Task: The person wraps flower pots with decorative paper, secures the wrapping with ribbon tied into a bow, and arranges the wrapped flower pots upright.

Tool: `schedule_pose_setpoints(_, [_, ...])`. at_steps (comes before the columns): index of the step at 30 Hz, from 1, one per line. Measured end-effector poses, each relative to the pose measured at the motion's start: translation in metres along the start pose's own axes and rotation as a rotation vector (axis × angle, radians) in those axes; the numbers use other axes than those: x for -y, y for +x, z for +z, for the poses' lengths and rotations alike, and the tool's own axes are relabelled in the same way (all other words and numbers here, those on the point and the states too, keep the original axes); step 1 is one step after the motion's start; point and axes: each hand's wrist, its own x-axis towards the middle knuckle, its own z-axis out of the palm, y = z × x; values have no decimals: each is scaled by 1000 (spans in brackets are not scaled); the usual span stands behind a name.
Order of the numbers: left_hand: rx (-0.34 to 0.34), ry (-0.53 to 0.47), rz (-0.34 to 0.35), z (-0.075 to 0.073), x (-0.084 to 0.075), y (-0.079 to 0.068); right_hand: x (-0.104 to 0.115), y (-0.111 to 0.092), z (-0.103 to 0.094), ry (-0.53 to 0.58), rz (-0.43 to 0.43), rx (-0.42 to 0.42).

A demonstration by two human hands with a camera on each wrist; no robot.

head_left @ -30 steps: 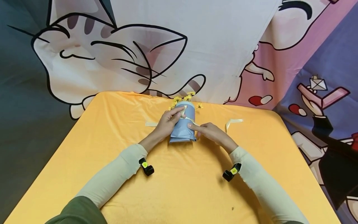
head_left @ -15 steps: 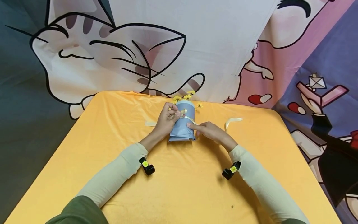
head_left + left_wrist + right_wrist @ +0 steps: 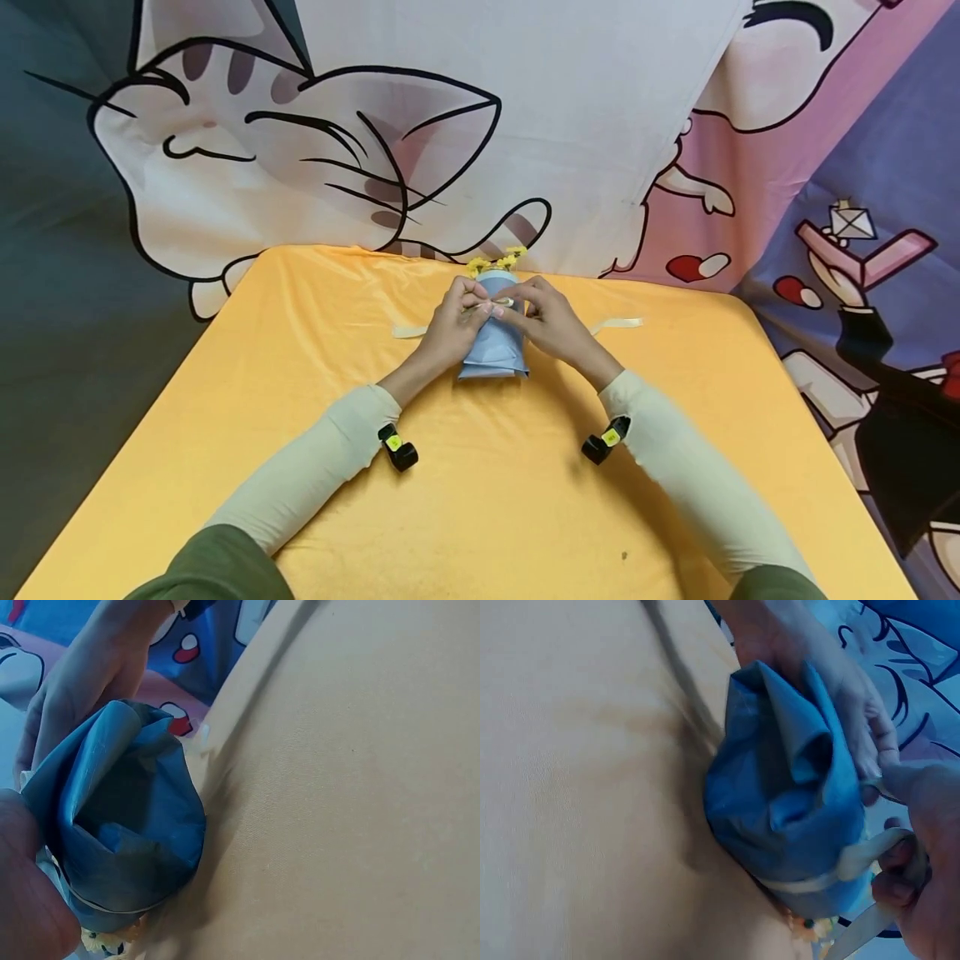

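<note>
A small bouquet wrapped in blue paper is between my hands, its yellow flowers pointing away from me. A pale ribbon goes round the wrap. In the head view, my left hand pinches the ribbon on the front of the wrap. My right hand pinches it right beside the left fingertips. From the right wrist view, a ribbon loop passes between the right fingers and a loose end hangs below. The folded, gathered end of the paper faces both wrist cameras.
A ribbon tail lies left of the bouquet on the yellow cloth-covered table, and another tail extends on the right. Behind the table hangs a curtain printed with cartoon figures.
My right hand has left the wrap's lower right side and moved up and left to the ribbon, meeting the left hand. The right ribbon tail has shifted with it.
</note>
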Motion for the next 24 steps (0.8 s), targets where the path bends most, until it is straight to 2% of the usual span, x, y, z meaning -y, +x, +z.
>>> schedule_pose_setpoints(4, [36, -3, 8, 2, 1, -1, 0, 2, 10, 36, 11, -55])
schedule_pose_setpoints(7, [52, -9, 9, 3, 1, -2, 1, 1, 15, 61, 39, -50])
schedule_pose_setpoints(10, [51, -9, 5, 3, 2, -3, 2, 0, 18, 55, 32, -43])
schedule_pose_setpoints(14, [4, -8, 0, 3, 5, -2, 3, 2, 23, 41, 6, -44])
schedule_pose_setpoints(18, [-58, -88, 4, 2, 9, -1, 6, 5, 27, 31, -7, -43])
schedule_pose_setpoints(21, [-84, -124, 13, 0, 12, -1, 8, 7, 29, 20, -11, -48])
schedule_pose_setpoints(24, [-99, -117, 22, -2, 13, -1, 10, 8, 31, 16, -9, -48])
